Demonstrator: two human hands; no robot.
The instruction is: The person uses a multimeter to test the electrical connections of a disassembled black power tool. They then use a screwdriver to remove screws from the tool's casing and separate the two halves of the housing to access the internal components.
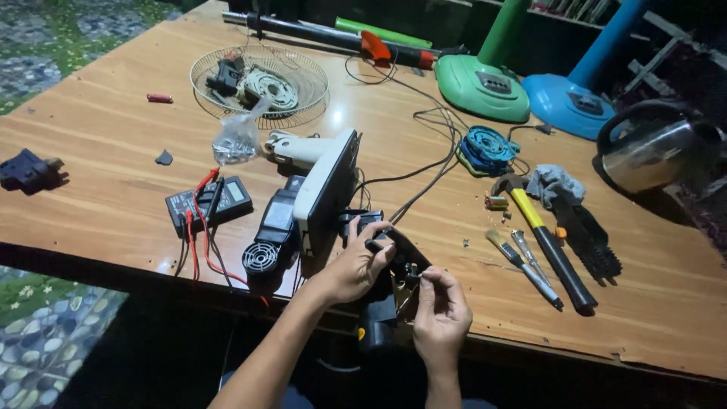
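both your hands work on a small black part (pixel 399 257) at the near edge of the desk (pixel 106 136).

your left hand (pixel 357 265) wraps the black part from the left, fingers curled tight around it; your right hand (pixel 441 314) comes up from below, thumb and forefinger pinching a tiny piece (pixel 419 278) at its lower end, too small to tell what. just left of the part stands a white and black fan housing (pixel 318 197), with a multimeter (pixel 209 203) and its red leads beyond. to the right lie a yellow-handled hammer (pixel 547 242), two screwdrivers (pixel 524 265) and a black brush (pixel 591 242).
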